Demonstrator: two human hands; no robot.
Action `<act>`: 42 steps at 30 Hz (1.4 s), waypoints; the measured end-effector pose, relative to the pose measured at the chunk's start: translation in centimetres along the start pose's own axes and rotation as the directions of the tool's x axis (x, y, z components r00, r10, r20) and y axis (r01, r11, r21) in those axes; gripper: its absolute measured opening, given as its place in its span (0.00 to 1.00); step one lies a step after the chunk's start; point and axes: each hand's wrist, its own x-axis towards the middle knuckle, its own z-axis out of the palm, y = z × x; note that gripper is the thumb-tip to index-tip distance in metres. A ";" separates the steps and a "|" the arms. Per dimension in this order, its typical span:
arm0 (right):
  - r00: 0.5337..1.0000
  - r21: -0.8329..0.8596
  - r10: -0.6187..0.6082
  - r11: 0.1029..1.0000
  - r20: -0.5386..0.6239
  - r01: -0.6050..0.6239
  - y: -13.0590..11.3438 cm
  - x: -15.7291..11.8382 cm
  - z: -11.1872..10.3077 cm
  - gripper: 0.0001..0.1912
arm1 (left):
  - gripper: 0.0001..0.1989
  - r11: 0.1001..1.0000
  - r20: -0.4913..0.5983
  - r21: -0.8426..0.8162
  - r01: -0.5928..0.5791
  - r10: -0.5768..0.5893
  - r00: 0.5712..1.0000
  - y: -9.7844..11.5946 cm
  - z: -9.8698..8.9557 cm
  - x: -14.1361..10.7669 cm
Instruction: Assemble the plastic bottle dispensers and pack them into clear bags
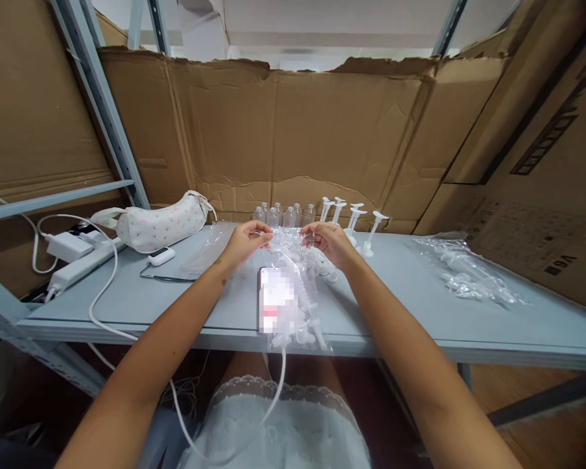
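A transparent plastic bag [308, 306] hangs between my hands, with white plastic pump parts and thin tubes inside its lower end. My left hand [248, 242] pinches the top left corner of the bag, thumb against fingers. At the opposite top corner, my right hand [328, 240] has its fingers closed on the bag's edge. Partly behind the bag lies a phone [269, 301] with a lit screen, a white cable running from its lower end. Small white caps [326, 268] sit on the table beside my right hand, partly hidden by the bag.
Several small transparent bottles [289, 216] stand at the back, and white pump heads [374, 233] stand upright right of them. A plastic bag of white parts [461, 270] lies right. At left are a white pouch [163, 223], a small white device [161, 256] and a power strip [81, 270]. Cardboard [297, 130] walls the back.
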 end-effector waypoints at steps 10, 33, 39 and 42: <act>0.998 -0.159 0.049 0.986 0.032 -0.043 0.7 0.6 -1.0 0.10 | 0.06 0.999 0.021 0.034 0.008 -0.009 1.000 -0.5 -0.2 0.4; 1.000 -0.087 -0.018 0.996 -0.017 0.016 0.1 0.0 0.8 0.12 | 0.06 0.832 0.090 -0.249 0.496 -0.490 0.867 -1.2 1.5 -0.2; 0.969 -0.164 0.243 0.958 0.038 -0.234 -0.7 -1.9 2.1 0.28 | 0.05 0.880 -0.062 -0.291 0.375 -0.408 0.911 -0.6 0.6 0.3; 0.958 -0.324 0.285 0.910 0.035 -0.259 -0.7 -3.4 3.1 0.41 | 0.07 0.906 -0.110 -0.290 0.308 -0.352 0.930 -0.4 0.2 0.5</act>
